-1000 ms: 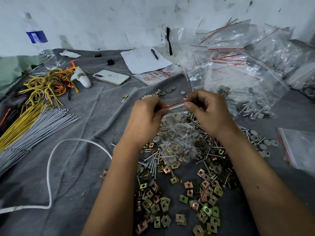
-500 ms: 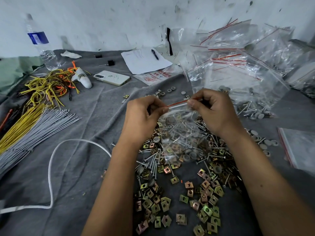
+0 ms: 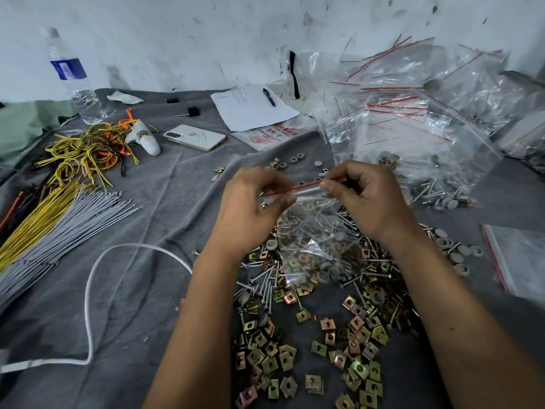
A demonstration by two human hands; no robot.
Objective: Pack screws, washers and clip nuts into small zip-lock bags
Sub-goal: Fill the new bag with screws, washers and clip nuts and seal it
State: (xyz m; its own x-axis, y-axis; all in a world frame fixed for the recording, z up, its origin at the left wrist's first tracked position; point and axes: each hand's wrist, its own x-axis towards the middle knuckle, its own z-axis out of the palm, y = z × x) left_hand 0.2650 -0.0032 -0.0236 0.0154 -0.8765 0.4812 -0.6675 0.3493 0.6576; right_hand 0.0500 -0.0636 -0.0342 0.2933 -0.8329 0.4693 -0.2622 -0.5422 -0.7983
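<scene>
A small clear zip-lock bag (image 3: 318, 240) with a red strip along its top hangs between both hands, with screws, washers and clip nuts inside it. My left hand (image 3: 250, 211) pinches the left end of the red strip. My right hand (image 3: 365, 196) pinches the right end. Under the bag lies a heap of loose screws (image 3: 262, 286), brass-coloured clip nuts (image 3: 356, 343) and grey washers (image 3: 460, 255) on the grey cloth (image 3: 147, 276).
A pile of filled zip-lock bags (image 3: 413, 119) rises at the back right. An empty bag (image 3: 519, 258) lies at the right edge. At the left are grey and yellow wires (image 3: 59, 214), a white cable (image 3: 91, 290), a phone (image 3: 194, 137), a water bottle (image 3: 73, 81) and a paper with a pen (image 3: 253, 106).
Both hands have lifted the bag slightly and drawn a little apart along the red strip. My left thumb and fingers have slid leftward on the seal.
</scene>
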